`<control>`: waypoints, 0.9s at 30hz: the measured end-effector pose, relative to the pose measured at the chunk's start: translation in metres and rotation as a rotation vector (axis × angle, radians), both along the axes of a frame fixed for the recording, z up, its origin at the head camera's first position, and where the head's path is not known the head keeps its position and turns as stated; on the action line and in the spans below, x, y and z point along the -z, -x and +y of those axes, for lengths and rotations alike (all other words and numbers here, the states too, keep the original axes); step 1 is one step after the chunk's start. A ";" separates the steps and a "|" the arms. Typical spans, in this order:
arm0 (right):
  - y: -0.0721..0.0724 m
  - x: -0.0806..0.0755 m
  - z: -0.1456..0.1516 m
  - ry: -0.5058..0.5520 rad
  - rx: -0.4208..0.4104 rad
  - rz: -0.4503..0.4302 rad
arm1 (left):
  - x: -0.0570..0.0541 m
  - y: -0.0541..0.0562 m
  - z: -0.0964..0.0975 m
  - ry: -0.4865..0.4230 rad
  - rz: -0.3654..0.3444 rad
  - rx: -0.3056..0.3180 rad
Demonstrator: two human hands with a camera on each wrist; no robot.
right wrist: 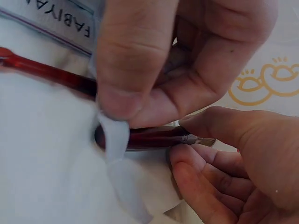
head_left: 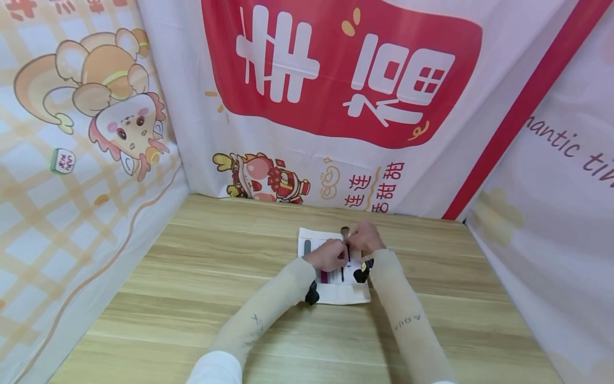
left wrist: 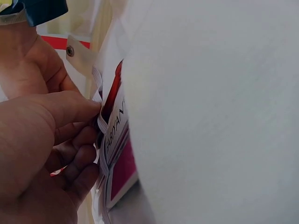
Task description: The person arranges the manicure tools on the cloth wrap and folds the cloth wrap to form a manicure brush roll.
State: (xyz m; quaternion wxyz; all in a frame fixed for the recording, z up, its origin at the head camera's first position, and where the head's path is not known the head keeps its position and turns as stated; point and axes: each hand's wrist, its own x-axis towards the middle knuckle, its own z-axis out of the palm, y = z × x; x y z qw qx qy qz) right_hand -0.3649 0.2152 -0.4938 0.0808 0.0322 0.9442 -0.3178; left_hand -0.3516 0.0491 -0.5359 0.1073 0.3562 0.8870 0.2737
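Dark-red brush (right wrist: 156, 138), handle end under white elastic (right wrist: 117, 144).

The case (head_left: 342, 294) was white; the brush (right wrist: 156, 138) at its far edge had a dark red handle. The table (head_left: 230, 234) bore streaked, tan wood grain.

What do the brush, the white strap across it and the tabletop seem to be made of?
Brush: handle probably lacquered wood or plastic, as its dark red surface shines. White strap: seemingly elastic fabric, matte, since it bends softly like ribbon. Tabletop: wood or wood-look laminate, judging by its long streaky grain; I can't tell which.
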 end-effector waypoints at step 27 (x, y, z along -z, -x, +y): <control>0.000 0.004 -0.005 -0.076 0.072 -0.020 | -0.016 -0.013 -0.002 -0.001 -0.007 0.000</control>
